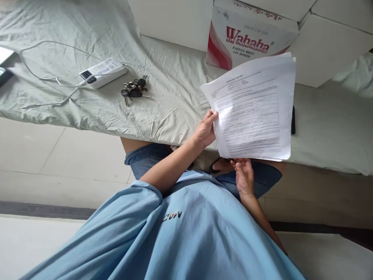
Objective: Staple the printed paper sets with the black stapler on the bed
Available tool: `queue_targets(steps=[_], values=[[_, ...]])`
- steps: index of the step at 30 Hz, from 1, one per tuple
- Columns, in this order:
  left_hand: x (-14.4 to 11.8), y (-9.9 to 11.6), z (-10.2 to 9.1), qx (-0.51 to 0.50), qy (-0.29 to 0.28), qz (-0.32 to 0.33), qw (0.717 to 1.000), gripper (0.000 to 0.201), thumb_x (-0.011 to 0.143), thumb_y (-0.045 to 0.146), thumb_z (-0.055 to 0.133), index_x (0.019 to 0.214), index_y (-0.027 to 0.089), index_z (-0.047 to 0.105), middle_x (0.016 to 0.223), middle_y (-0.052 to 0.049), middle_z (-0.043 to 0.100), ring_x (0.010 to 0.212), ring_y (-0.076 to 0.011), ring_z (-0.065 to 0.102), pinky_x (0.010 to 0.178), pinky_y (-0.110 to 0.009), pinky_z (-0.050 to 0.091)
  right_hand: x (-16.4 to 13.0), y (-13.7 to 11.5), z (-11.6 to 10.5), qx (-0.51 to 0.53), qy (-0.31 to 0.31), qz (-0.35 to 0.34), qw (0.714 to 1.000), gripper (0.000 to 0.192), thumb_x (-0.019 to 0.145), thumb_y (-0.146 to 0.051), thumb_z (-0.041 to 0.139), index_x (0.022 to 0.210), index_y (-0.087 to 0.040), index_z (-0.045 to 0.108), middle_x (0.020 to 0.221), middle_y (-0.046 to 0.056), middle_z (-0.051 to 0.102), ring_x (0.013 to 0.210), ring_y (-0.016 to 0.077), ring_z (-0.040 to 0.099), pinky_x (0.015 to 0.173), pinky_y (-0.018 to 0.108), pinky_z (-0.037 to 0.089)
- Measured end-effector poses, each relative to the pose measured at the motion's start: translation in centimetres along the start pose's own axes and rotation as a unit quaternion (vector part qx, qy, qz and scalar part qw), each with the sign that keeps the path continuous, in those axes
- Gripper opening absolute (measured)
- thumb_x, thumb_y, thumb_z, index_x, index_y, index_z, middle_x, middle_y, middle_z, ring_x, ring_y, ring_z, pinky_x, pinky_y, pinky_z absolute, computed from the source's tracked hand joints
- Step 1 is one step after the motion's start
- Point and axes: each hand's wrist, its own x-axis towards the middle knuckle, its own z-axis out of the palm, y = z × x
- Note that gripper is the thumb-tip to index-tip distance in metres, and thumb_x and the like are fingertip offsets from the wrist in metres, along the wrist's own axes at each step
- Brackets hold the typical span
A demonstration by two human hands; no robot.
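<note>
A small stack of printed papers [250, 112] is tilted above the table's front edge. My left hand [206, 128] pinches its left edge, thumb on top and the other fingers behind the sheets. Just below the bottom edge of the papers, my right hand [244, 175] has its palm up and its fingers apart. Its fingertips come close to that edge; whether they touch it I cannot tell. Part of a dark flat object [293, 120] shows from behind the papers on the right, the rest hidden.
A pale green cloth [175, 97] covers the table. On its left lie a bunch of keys [134, 88], a white power bank [103, 73] and a white cable [43, 79]. Behind the papers stands a Wahaha water carton [250, 37], among white boxes [175, 19].
</note>
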Motion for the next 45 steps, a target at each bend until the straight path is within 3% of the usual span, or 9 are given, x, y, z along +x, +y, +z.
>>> queue_targets(steps=[9, 14, 18, 22, 25, 29, 32, 40, 45], values=[[-0.3, 1.2, 0.2, -0.045, -0.058, -0.001, 0.997, 0.049, 0.093, 0.063, 0.094, 0.112, 0.027, 0.066, 0.116, -0.005, 0.085, 0.123, -0.0286, 0.083, 0.102, -0.043, 0.068, 4.0, -4.3, -2.2, -0.045, 0.062, -0.162, 0.984, 0.088, 0.084, -0.060, 0.100, 0.165, -0.043, 0.067, 0.162, 0.005, 0.078, 0.165, 0.0378, 0.067, 0.143, 0.069, 0.054], [2.5, 5.0, -4.5, 0.035, -0.088, 0.070, 0.993, 0.049, 0.086, 0.045, 0.102, 0.121, 0.025, 0.075, 0.120, -0.006, 0.086, 0.131, -0.0286, 0.083, 0.113, -0.045, 0.066, 9.9, -10.2, -5.4, -0.196, 0.049, -0.315, 0.927, 0.077, 0.080, -0.063, 0.106, 0.148, -0.035, 0.079, 0.151, 0.007, 0.082, 0.159, 0.0392, 0.072, 0.145, 0.069, 0.051], [5.0, 6.4, -8.5, 0.130, -0.124, 0.090, 0.980, 0.063, 0.071, 0.039, 0.111, 0.123, 0.023, 0.079, 0.115, -0.007, 0.086, 0.126, -0.0322, 0.084, 0.112, -0.049, 0.067, 12.7, -13.2, -6.0, -0.233, -0.010, -0.292, 0.927, 0.059, 0.077, -0.065, 0.108, 0.121, -0.032, 0.088, 0.128, 0.009, 0.089, 0.138, 0.0381, 0.083, 0.131, 0.062, 0.066], [5.8, 6.1, -10.0, 0.220, -0.161, 0.041, 0.961, 0.053, 0.066, 0.040, 0.112, 0.106, 0.018, 0.085, 0.097, -0.010, 0.085, 0.113, -0.0353, 0.085, 0.110, -0.056, 0.070, 13.9, -12.5, -5.3, -0.235, -0.045, -0.242, 0.940, 0.063, 0.066, -0.067, 0.113, 0.110, -0.029, 0.088, 0.110, 0.009, 0.091, 0.123, 0.0402, 0.087, 0.118, 0.065, 0.072], [5.8, 6.0, -9.9, 0.235, -0.158, 0.025, 0.959, 0.046, 0.065, 0.039, 0.111, 0.096, 0.016, 0.085, 0.090, -0.011, 0.083, 0.112, -0.0375, 0.085, 0.115, -0.062, 0.068, 14.6, -11.7, -5.0, -0.230, -0.035, -0.264, 0.936, 0.057, 0.073, -0.068, 0.109, 0.107, -0.028, 0.087, 0.101, 0.008, 0.089, 0.122, 0.0394, 0.087, 0.121, 0.067, 0.070], [6.1, 6.3, -9.6, 0.201, -0.197, 0.043, 0.959, 0.046, 0.063, 0.038, 0.110, 0.097, 0.017, 0.087, 0.092, -0.011, 0.084, 0.110, -0.0389, 0.086, 0.110, -0.064, 0.070, 15.3, -11.9, -4.8, -0.194, -0.031, -0.292, 0.936, 0.058, 0.075, -0.070, 0.107, 0.112, -0.030, 0.086, 0.111, 0.008, 0.090, 0.125, 0.0386, 0.087, 0.124, 0.068, 0.069], [6.4, 6.2, -9.7, 0.266, -0.231, 0.014, 0.936, 0.043, 0.062, 0.038, 0.108, 0.094, 0.017, 0.088, 0.095, -0.012, 0.087, 0.099, -0.0354, 0.084, 0.102, -0.059, 0.072, 15.6, -11.8, -4.7, -0.200, -0.050, -0.264, 0.942, 0.070, 0.066, -0.070, 0.113, 0.116, -0.029, 0.086, 0.114, 0.009, 0.090, 0.129, 0.0389, 0.086, 0.122, 0.067, 0.071], [6.0, 5.4, -9.8, 0.287, -0.203, 0.013, 0.936, 0.046, 0.061, 0.034, 0.106, 0.098, 0.018, 0.084, 0.097, -0.012, 0.084, 0.112, -0.0392, 0.080, 0.110, -0.059, 0.068, 15.1, -10.5, -5.0, -0.191, -0.027, -0.246, 0.950, 0.056, 0.070, -0.070, 0.109, 0.105, -0.031, 0.088, 0.109, 0.008, 0.092, 0.116, 0.0371, 0.087, 0.118, 0.068, 0.072], [6.6, 4.5, -9.7, 0.342, -0.190, 0.015, 0.920, 0.062, 0.056, 0.038, 0.108, 0.111, 0.020, 0.086, 0.117, -0.014, 0.087, 0.120, -0.0394, 0.080, 0.117, -0.060, 0.065, 14.9, -10.2, -5.5, -0.192, -0.040, -0.233, 0.953, 0.060, 0.069, -0.067, 0.111, 0.110, -0.029, 0.088, 0.112, 0.009, 0.092, 0.121, 0.0362, 0.086, 0.120, 0.066, 0.071]])
